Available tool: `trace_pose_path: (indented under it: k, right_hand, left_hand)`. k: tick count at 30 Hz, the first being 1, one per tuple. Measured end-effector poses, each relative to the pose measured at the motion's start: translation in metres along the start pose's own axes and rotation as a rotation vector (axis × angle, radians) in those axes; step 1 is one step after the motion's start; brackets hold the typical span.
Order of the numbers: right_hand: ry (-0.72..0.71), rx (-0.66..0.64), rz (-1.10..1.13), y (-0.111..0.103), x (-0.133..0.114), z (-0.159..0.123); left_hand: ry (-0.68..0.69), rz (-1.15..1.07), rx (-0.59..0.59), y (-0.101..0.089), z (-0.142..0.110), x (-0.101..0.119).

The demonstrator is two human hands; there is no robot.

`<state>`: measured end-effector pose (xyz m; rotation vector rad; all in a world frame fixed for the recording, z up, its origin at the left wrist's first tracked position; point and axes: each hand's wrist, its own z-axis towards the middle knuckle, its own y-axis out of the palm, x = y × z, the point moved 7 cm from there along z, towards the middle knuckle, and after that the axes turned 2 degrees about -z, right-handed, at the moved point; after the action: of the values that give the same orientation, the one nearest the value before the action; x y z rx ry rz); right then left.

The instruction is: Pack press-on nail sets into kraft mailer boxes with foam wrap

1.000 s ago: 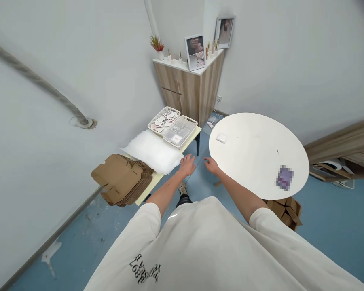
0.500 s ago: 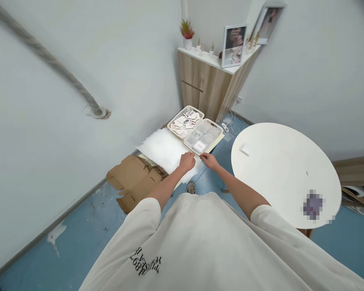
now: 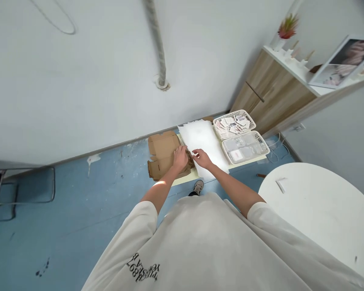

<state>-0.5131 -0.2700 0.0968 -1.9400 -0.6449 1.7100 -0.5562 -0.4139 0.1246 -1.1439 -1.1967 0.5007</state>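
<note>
So the flat, brown, die-cut cardboard pieces (image 3: pixel 164 148) are stacked at the left end of a low, pale-yellow table (image 3: pixel 185 178), pretty much right in front of the wearer. The stack's right side is covered by the left hand (image 3: pixel 180 159), palm down, though whether anything's actually gripped can't be told. The right hand (image 3: pixel 202 159) is held just beside it, fingers bent toward the cardboard's edge, above some white, thin-looking sheets (image 3: pixel 200 135). The hands are close but apart, and whether an edge is pinched by the right one can't really be made out. Further right, two white plastic baskets are set side by side: small printed packets are piled in the rear basket (image 3: pixel 234 124), and clear flat cases are kept in the front basket (image 3: pixel 245 147). A small white square-cornered item (image 3: pixel 281 185) is left on the round white table (image 3: pixel 318 210).
</note>
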Motion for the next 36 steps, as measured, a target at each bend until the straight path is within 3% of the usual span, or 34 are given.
trace_pose_path:
  k: [4,11,31,33,36]
  right_hand:
    - [-0.113,-0.052,-0.240,0.024,-0.026,0.014]
    - [-0.284,-0.082,-0.501,0.036,-0.046,0.013]
    - [-0.541,-0.207,-0.580,0.042,-0.074,0.008]
    - [-0.537,-0.207,-0.564,0.044,-0.073,0.009]
    - [-0.405,-0.189,-0.480,0.049,-0.067,0.017]
  left_hand:
    - [-0.097,-0.046,0.009,0.005,-0.018,-0.033]
    - [-0.148,-0.092,-0.009,0.023,-0.026,-0.047]
    - [-0.168,-0.130,0.022,0.028,-0.022,-0.056]
    - [-0.167,-0.132,0.028,0.027,-0.022,-0.056]
    - [-0.172,-0.144,0.033,0.025,-0.023,-0.059]
